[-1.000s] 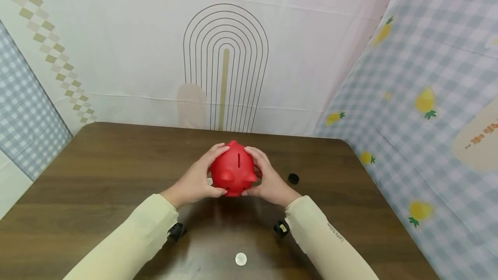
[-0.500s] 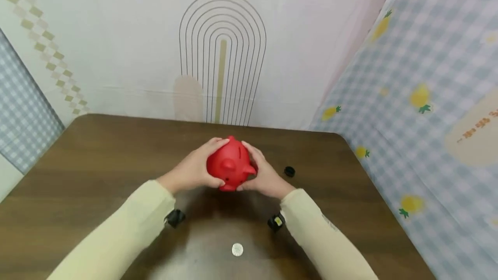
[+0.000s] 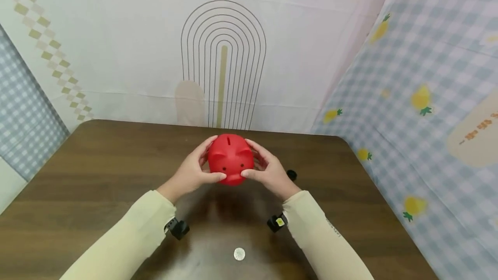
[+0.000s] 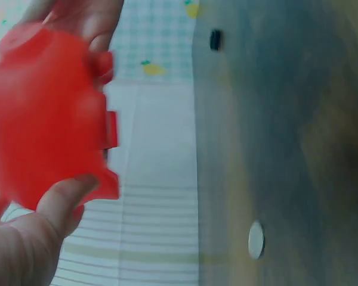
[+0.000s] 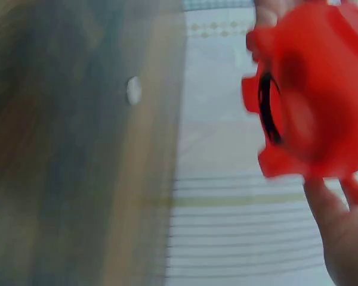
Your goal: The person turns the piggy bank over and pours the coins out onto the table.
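A red piggy bank (image 3: 230, 159) is held up off the table between both hands, its snout towards me and its coin slot on top. My left hand (image 3: 190, 168) grips its left side, thumb by the snout. The right hand (image 3: 270, 172) holds the opposite side, its thumb also near the snout. In the right wrist view, a dark-edged round opening (image 5: 268, 107) shows in the piggy bank's underside, between its stubby feet. A silver coin (image 3: 239, 254) lies on the table nearer to me. Both wrist views show a coin (image 4: 256, 239) too; whether it is the same one, I cannot tell.
Beyond the right hand, a small round black piece (image 3: 292, 175) lies on the brown wooden table (image 3: 128, 159), partly hidden by that hand. A patterned white cloth (image 3: 136, 55) hangs behind the table, and a checked cloth (image 3: 389, 98) borders the right side.
Both hands have raised the piggy bank and tipped it back, so its face now shows more fully. The small black piece has become partly covered by the right hand.
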Demonstrator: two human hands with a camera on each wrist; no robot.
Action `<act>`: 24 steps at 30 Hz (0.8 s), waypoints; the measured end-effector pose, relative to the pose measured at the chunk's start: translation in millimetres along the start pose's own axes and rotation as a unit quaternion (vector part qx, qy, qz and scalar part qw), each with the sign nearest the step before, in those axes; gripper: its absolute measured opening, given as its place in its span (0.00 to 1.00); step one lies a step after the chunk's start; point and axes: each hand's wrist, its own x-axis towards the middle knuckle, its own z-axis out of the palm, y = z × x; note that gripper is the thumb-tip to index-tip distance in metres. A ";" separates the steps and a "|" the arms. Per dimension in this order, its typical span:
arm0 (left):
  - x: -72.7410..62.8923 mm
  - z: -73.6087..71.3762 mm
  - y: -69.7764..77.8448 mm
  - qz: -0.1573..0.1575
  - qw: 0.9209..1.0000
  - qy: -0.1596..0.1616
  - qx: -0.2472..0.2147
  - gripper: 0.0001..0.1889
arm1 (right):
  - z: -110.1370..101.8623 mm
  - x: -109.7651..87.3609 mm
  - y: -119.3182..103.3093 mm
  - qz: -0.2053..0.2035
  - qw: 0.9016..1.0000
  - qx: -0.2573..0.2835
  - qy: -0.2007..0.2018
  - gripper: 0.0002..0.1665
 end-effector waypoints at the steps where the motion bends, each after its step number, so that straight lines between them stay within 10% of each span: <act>1: -1.6 1.3 -1.5 -0.002 1.000 0.010 -0.011 0.47 | 2.0 -0.3 -1.9 -0.009 1.000 -0.003 0.012 0.43; 17: -5.3 -3.3 5.6 0.038 0.998 0.020 0.046 0.51 | 2.5 1.2 -10.0 -0.120 0.991 -0.058 0.007 0.41; 24: -4.8 -3.5 1.2 0.068 0.993 0.005 0.094 0.50 | 4.0 2.6 1.4 -0.087 0.993 -0.074 -0.016 0.49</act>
